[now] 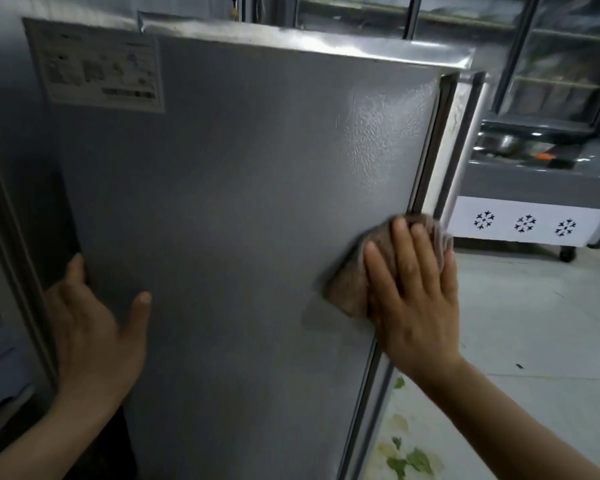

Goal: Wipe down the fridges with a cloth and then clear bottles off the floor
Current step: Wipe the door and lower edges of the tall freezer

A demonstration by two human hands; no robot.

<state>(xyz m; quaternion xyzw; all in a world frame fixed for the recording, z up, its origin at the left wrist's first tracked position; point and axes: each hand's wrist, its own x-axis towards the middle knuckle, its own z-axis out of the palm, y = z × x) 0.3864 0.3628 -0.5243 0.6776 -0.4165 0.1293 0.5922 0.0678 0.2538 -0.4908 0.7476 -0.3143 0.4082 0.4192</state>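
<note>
A grey fridge (pixel 229 188) fills the middle of the view, its textured side panel facing me. My right hand (pixel 413 292) lies flat on a brown cloth (pixel 347 289) and presses it against the panel near the right edge, by the door seal. My left hand (pixel 90 327) grips the panel's left edge, thumb on the front and fingers curled behind it. A white label (pixel 94 64) is stuck at the panel's upper left. No bottles are in view.
A chest freezer (pixel 527 220) with snowflake marks stands on wheels at the right. Behind it are glass-door display fridges (pixel 561 64). A pale tiled floor (pixel 534 323) spreads at the right. Another appliance edge (pixel 0 237) is close on the left.
</note>
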